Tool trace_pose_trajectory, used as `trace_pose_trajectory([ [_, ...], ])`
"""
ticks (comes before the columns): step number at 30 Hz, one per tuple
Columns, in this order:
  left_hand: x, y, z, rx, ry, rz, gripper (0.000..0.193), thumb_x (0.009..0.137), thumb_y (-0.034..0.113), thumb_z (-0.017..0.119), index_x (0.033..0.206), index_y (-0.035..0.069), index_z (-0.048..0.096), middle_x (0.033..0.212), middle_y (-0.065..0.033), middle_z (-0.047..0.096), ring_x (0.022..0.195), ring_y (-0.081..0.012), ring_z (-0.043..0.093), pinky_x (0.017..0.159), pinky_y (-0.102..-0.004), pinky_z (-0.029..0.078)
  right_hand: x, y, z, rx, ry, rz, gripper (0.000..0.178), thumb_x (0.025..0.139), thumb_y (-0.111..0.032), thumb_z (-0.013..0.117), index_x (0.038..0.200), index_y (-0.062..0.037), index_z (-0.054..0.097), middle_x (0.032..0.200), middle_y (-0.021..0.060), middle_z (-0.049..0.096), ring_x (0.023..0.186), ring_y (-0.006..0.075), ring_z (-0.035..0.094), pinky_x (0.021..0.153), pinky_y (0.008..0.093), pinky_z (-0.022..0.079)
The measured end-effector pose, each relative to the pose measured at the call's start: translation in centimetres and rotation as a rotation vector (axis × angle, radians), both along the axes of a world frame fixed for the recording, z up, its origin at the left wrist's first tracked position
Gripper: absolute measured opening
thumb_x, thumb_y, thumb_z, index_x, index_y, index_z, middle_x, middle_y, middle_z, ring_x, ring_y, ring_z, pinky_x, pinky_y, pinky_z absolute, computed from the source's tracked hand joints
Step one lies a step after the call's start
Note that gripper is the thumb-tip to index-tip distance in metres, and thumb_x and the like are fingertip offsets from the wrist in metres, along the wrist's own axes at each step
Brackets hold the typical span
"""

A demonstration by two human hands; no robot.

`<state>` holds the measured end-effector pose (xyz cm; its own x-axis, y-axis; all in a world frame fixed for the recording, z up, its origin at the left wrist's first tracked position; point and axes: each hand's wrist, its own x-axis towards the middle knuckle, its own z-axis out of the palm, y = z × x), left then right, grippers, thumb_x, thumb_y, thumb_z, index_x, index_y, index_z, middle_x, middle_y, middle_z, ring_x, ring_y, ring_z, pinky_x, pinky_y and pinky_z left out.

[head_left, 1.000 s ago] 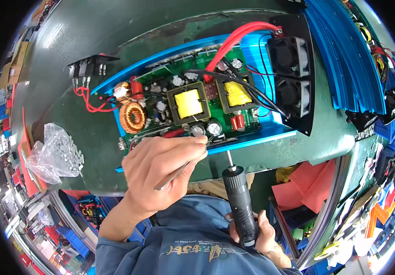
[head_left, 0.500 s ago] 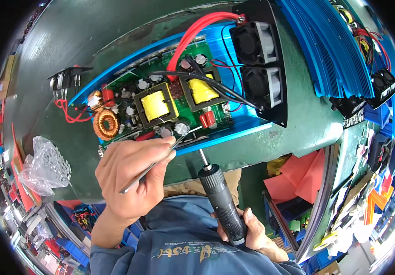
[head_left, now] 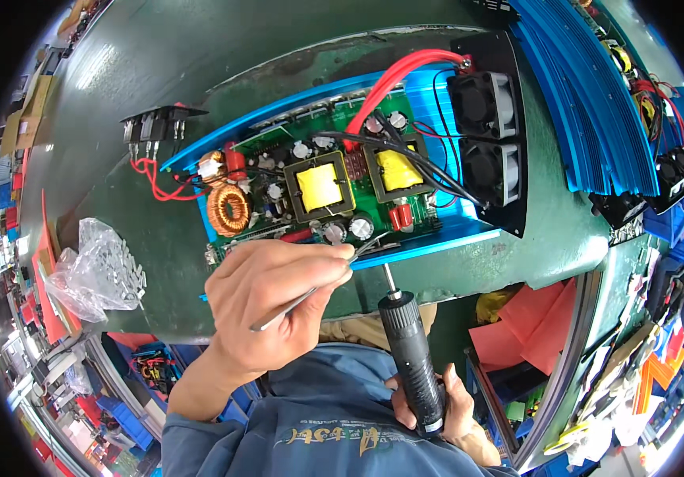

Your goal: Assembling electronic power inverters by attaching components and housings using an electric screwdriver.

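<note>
My left hand is closed in a pinch on metal tweezers, whose tip reaches just inside the near wall of a blue metal housing. In the housing sits a green circuit board with yellow transformers, a copper coil and capacitors. Fingers of my right hand wrap round a black electric screwdriver. Its bit points up at the outside of the near wall, close to the tweezers' tip; whether it touches a screw cannot be made out.
A black panel with two fans stands at the housing's right end, joined by thick red and black cables. Black sockets hang on red wires at the left. A clear bag of small parts lies left; blue housings lie right.
The whole view has shifted, so bench and housing appear farther right. The tweezers' tip has dropped slightly toward the near wall. Both hands keep their tools, with the screwdriver still at the wall.
</note>
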<state>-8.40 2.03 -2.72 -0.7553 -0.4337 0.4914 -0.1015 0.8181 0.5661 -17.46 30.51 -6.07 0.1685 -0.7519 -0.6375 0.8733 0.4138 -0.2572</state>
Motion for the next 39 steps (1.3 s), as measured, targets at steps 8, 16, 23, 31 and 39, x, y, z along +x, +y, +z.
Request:
trace_pose_trajectory([
  [8, 0.2, -0.4, -0.3, 0.038, 0.015, -0.045, 0.029, 0.084, 0.002, 0.079, 0.108, 0.008, 0.063, 0.094, -0.0063, 0.077, 0.074, -0.0213, 0.072, 0.064, -0.0304, 0.055, 0.8, -0.4, -0.3, -0.004, 0.181, -0.034, 0.104, 0.092, -0.083, 0.037, 0.134, 0.0113, 0.052, 0.075, 0.0117, 0.062, 0.065, 0.0166, 0.055, 0.062, 0.0283, 0.041],
  [16, 0.4, 0.4, 4.5, 0.128, -0.230, 0.017, 0.038, 0.076, -0.001, 0.074, 0.113, 0.003, 0.067, 0.105, -0.0130, 0.069, 0.080, -0.0284, 0.067, 0.067, -0.0374, 0.054, 0.7, -1.3, 1.0, 0.076, 0.439, 0.072, 0.091, 0.088, -0.068, 0.059, 0.132, 0.0117, 0.051, 0.083, 0.0090, 0.065, 0.075, 0.0143, 0.061, 0.071, 0.0275, 0.047],
  [23, -0.8, 0.7, 2.8, -0.272, -0.517, -0.039, 0.038, 0.073, 0.010, 0.080, 0.110, 0.005, 0.071, 0.096, -0.0051, 0.060, 0.078, -0.0234, 0.058, 0.062, -0.0355, 0.049, 1.8, -0.2, -0.5, 0.053, 0.355, -0.042, 0.105, 0.093, -0.083, 0.032, 0.137, 0.0107, 0.050, 0.085, 0.0090, 0.066, 0.074, 0.0141, 0.061, 0.069, 0.0267, 0.045],
  [31, -1.9, 0.1, 3.1, -0.350, -0.549, -0.145, 0.033, 0.078, 0.010, 0.075, 0.109, 0.001, 0.069, 0.088, -0.0042, 0.055, 0.075, -0.0194, 0.058, 0.054, -0.0314, 0.047, 1.4, -0.2, -0.5, 0.031, 0.532, 0.016, 0.095, 0.101, -0.075, 0.022, 0.133, 0.0097, 0.052, 0.083, 0.0111, 0.067, 0.070, 0.0150, 0.061, 0.066, 0.0276, 0.047],
  [39, -1.4, -0.8, 3.4, -0.371, -0.550, -0.212, 0.032, 0.077, 0.009, 0.074, 0.107, 0.000, 0.070, 0.087, -0.0039, 0.054, 0.072, -0.0169, 0.058, 0.049, -0.0292, 0.044, 1.1, -0.7, -1.2, -0.029, 0.361, -0.008, 0.088, 0.103, -0.070, 0.030, 0.139, 0.0076, 0.050, 0.084, 0.0098, 0.066, 0.068, 0.0140, 0.058, 0.065, 0.0274, 0.045],
])
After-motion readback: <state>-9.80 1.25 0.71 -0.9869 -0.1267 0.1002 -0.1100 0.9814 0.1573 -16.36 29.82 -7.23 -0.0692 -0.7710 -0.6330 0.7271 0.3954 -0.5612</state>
